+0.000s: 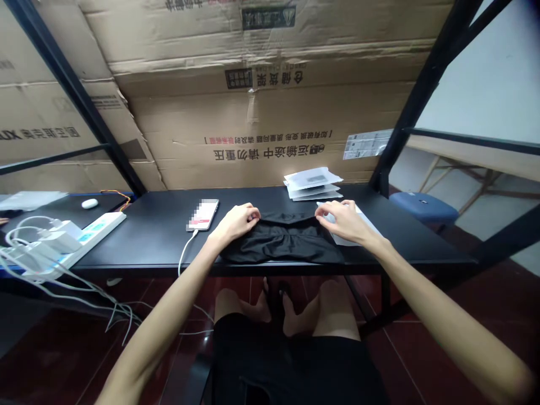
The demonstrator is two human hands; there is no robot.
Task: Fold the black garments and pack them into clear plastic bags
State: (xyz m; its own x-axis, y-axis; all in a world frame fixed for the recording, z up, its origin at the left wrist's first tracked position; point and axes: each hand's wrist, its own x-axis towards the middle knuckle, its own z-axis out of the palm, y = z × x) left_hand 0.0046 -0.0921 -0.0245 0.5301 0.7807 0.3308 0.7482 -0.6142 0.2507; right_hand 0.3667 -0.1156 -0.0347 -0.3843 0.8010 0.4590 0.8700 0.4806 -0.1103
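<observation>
A black cloth garment (287, 242) lies spread along the front of the dark table, its upper edge stretched between my two hands. Its exact kind I cannot make out. My left hand (237, 222) pinches the left end of that edge, and my right hand (341, 219) pinches the right end. Under my right hand lies a translucent plastic bag (346, 241), partly covered by the hand and the cloth. Just behind the cloth rests a small stack of similar flat bags (313, 179).
A charging phone (203, 215) lies left of my left hand, its white cable running over the table edge. Farther left are a white power strip (90, 236) with plugged-in chargers and a white earbud case (89, 203). Cardboard (270, 112) stands behind the table (169, 242); a blue stool (423, 207) is at right.
</observation>
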